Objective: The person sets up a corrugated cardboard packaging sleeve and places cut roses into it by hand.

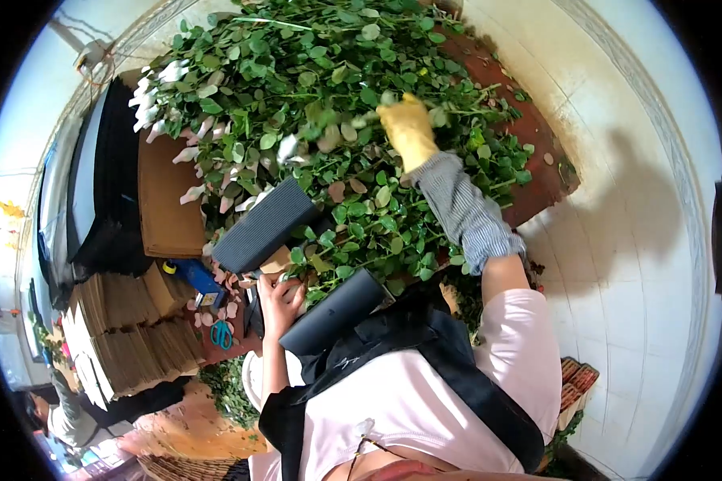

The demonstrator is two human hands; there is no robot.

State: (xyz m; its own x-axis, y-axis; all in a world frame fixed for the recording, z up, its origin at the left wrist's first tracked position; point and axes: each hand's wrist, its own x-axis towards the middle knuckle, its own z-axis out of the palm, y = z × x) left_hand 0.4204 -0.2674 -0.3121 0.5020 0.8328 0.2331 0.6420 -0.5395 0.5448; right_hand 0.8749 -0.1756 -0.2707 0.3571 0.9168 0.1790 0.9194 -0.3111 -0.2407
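Note:
My right hand [409,127], in a yellow rubber glove with a grey striped sleeve, is closed on a leafy rose stem [359,122]. The stem lies leftward above the pile, somewhat blurred, with a white-wrapped head [289,149] at its end. Beneath it spreads a large heap of roses [297,72], their wrapped heads pointing left. My bare left hand [279,305] is low at the heap's near edge, fingers curled; what they hold is hidden. It sits between a dark grey ribbed block [266,224] and a smooth black cylinder-like object [334,313].
Stacked cardboard sheets [128,329], teal scissors [221,334] and a blue box-like item [198,280] are at left. A cardboard box [168,196] stands beside the heap on the reddish table [541,164]. Tiled wall [618,240] bounds the right. Another person [72,417] is at lower left.

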